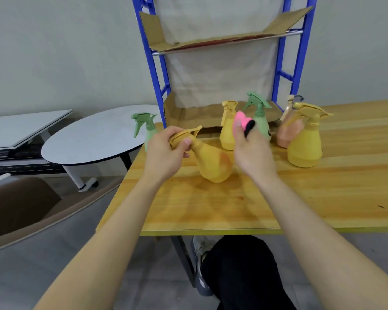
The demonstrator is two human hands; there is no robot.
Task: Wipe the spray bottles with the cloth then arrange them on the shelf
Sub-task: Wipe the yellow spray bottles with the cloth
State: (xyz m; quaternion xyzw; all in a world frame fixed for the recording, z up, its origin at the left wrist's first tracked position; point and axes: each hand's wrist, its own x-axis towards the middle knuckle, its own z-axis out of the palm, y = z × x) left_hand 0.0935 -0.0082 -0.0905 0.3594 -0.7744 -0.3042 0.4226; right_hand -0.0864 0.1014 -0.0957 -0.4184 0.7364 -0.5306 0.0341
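head view: left hand (164, 151) grips tilted yellow bottle (211, 163) (by its trigger), right hand (250, 146) clutches pink cloth (241, 120).

Left hand (164, 151) grips yellow spray bottle (211, 162); right hand (251, 151) holds pink cloth (241, 121).

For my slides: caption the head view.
Left hand grips a tilted yellow spray bottle by its trigger; right hand holds a pink cloth.

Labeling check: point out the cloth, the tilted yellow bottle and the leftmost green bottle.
cloth (241, 120), head view, pink part.
tilted yellow bottle (213, 163), head view, body.
leftmost green bottle (145, 117), head view, spray head.
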